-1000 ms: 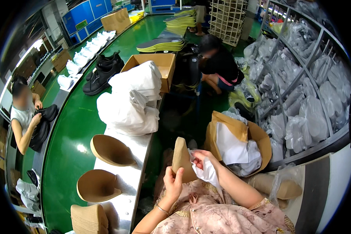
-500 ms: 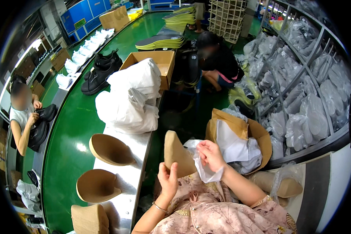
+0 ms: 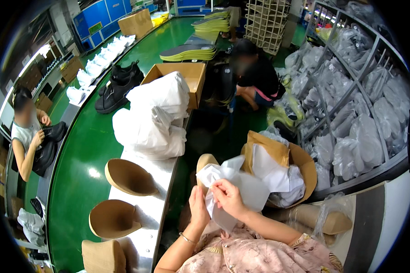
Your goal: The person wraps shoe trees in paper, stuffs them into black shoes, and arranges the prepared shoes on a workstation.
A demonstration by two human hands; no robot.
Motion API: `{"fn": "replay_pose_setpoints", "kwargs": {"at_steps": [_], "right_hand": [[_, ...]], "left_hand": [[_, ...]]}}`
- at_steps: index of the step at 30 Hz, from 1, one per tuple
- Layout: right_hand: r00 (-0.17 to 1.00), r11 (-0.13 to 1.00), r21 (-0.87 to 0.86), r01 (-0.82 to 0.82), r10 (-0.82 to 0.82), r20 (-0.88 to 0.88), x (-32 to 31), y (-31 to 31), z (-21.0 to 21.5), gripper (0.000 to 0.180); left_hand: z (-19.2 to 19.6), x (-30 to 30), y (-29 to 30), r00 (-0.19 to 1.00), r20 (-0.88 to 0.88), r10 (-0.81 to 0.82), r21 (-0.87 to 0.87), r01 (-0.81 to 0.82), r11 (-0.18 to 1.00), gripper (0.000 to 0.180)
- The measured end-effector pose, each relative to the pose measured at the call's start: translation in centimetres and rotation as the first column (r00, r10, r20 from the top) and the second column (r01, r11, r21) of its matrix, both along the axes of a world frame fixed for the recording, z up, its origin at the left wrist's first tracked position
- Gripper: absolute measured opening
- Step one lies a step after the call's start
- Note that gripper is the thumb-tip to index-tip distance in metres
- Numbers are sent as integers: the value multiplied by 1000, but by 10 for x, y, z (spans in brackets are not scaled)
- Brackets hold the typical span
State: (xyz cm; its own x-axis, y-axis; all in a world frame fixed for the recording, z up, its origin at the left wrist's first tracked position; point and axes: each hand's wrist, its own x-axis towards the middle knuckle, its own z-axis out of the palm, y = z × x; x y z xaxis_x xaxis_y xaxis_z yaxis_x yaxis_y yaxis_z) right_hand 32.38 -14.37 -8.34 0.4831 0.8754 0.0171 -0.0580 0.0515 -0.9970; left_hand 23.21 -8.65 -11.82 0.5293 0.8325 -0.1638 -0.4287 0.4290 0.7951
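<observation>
My right hand (image 3: pixel 228 198) pinches a thin white sheet of tissue paper (image 3: pixel 253 194), which hangs spread in front of my lap. Beside it, my left hand (image 3: pixel 198 207) is closed around a tan molded-cardboard shoe form (image 3: pixel 206 162), at the paper's left edge. Most of that form is hidden behind the sheet and only its rounded top shows. On the metal bench to my left lie two hollow tan forms, a far one (image 3: pixel 130 177) and a nearer one (image 3: pixel 114 218). Another tan form (image 3: pixel 103 256) stands at the bench's near end.
White wrapped bundles (image 3: pixel 152 120) sit on the metal bench before an open carton (image 3: pixel 191 82). Black shoes (image 3: pixel 118 86) rest on the green conveyor (image 3: pixel 84 157). An open box of white paper (image 3: pixel 305 168) stands right, near a rack of bagged items (image 3: pixel 351 109). Two people work nearby.
The white sheet, bunched in my right hand before, is now spread out across the shoe form. My right hand has moved left and down, closer to my left hand.
</observation>
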Motion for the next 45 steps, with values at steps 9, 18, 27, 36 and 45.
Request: {"fn": "replay_pose_setpoints", "kwargs": {"at_steps": [9,18,27,36,45], "right_hand": [[735,971,66,-232,219,-642,29,3,9,30],[540,944,263,-198,329,-775,49,3,14,46],[752,998,-28,63,-29,658,86,10,27,45],[871,972,-220,-88,182,456,85,5,28,12],[585,943,323,-84,-216,782,68,5,68,17]], "left_hand": [[7,-3,-2,981,-195,16,198,24,980,11],[11,2,-1,982,-185,-24,257,72,964,20],[22,-5,3,969,-192,-156,169,189,967,17],[23,-9,7,966,-198,-163,148,194,970,15],[21,-2,11,986,-45,-160,46,163,986,16]]}}
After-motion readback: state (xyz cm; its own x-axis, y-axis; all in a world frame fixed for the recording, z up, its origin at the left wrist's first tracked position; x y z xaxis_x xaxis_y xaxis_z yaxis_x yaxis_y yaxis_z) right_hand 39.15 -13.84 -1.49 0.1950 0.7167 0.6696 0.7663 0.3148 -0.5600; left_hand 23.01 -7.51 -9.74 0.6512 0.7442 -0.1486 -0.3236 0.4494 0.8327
